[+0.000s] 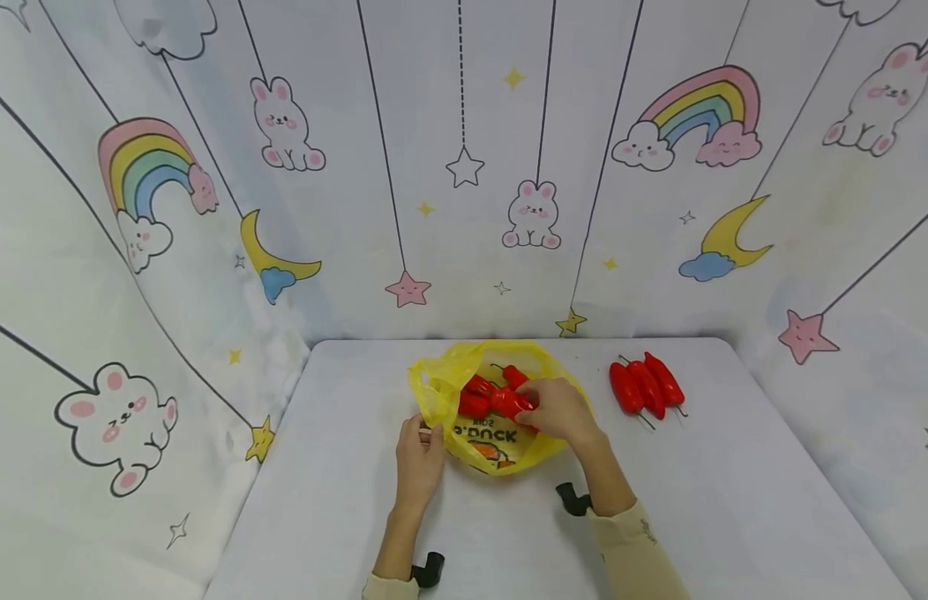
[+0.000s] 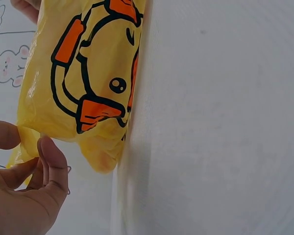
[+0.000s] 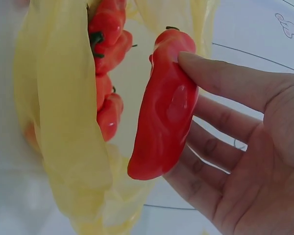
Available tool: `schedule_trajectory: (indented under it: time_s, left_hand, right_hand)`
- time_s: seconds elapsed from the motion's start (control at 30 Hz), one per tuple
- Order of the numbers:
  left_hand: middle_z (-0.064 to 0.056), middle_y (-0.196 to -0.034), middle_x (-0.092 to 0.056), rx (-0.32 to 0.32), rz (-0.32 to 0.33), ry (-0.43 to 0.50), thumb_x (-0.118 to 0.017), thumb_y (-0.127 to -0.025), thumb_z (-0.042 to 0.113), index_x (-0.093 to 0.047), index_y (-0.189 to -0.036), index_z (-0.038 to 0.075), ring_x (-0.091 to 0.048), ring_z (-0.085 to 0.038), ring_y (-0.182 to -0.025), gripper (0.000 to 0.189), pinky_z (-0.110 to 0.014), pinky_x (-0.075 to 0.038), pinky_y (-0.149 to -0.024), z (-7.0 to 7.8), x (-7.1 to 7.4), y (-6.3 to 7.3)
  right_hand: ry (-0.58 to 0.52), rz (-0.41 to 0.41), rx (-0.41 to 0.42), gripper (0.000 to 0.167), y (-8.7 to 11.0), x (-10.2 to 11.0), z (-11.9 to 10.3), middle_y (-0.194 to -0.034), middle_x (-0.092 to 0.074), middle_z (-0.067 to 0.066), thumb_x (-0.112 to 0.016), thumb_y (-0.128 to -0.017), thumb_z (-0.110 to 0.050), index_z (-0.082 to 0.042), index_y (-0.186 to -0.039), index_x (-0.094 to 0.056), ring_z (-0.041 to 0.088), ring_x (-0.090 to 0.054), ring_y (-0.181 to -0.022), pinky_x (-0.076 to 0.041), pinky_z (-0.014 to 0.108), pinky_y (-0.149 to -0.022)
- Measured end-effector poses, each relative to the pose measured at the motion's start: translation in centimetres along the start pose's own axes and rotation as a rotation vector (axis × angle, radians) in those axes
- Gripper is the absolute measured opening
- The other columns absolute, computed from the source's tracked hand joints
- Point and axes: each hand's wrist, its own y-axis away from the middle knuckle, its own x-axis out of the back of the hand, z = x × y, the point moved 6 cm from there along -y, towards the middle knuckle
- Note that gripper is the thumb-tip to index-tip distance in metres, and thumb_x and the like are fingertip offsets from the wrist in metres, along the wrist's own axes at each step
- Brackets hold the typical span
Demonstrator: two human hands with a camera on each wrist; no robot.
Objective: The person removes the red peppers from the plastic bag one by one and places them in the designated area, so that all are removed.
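A yellow plastic bag (image 1: 441, 392) lies on the table with its mouth spread wide, a cartoon duck (image 2: 103, 73) printed on it. My left hand (image 1: 420, 457) pinches the bag's near left edge between thumb and fingers. At the right side of the mouth, my right hand (image 1: 560, 408) grips a red pepper (image 3: 164, 107), thumb on one side and fingers behind it. Inside the bag rest several other red peppers (image 1: 475, 404), some with green stems showing in the right wrist view.
Three red peppers (image 1: 646, 387) lie side by side on the white table (image 1: 734, 500), right of the bag. Behind the table rises a backdrop (image 1: 479, 250) with printed rabbits, stars and rainbows. Black camera mounts (image 1: 574, 500) stick out from both wrists.
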Motion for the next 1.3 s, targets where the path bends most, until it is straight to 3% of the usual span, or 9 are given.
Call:
schedule_trajectory:
  time_s: [0.27, 0.6, 1.3]
  left_hand:
    - [-0.007, -0.109, -0.06, -0.007, 0.003, 0.006, -0.066, -0.103, 0.013, -0.063, -0.128, 0.003, -0.06, -0.015, -0.085, 0.028, -0.027, -0.055, -0.072, 0.0, 0.1, 0.0]
    - [-0.006, -0.109, -0.06, -0.007, 0.002, 0.001, -0.064, -0.103, 0.013, -0.064, -0.128, 0.003, -0.06, -0.015, -0.086, 0.026, -0.027, -0.055, -0.072, -0.1, 0.1, 0.0]
    - [-0.006, -0.109, -0.06, 0.006, -0.003, 0.004, -0.064, -0.103, 0.015, -0.064, -0.128, 0.004, -0.06, -0.015, -0.086, 0.027, -0.028, -0.055, -0.073, -0.1, 0.1, 0.0]
  right_hand:
    - [-0.019, 0.036, -0.013, 0.042, 0.4, 0.8, 0.2, -0.109, -0.076, 0.004, -0.086, -0.087, -0.026, -0.014, -0.125, -0.076, 0.024, -0.066, -0.099, -0.059, 0.045, -0.087]
    - [-0.061, 0.059, -0.051, 0.043, 0.5, 1.9, 0.6, -0.111, -0.074, 0.008, -0.086, -0.087, -0.027, -0.014, -0.126, -0.075, 0.024, -0.066, -0.092, -0.06, 0.039, -0.077]
    - [-0.112, 0.141, -0.119, 0.053, 1.6, 3.6, 2.3, -0.114, -0.073, 0.014, -0.082, -0.09, -0.032, -0.008, -0.135, -0.068, 0.031, -0.066, -0.101, -0.062, 0.04, -0.077]
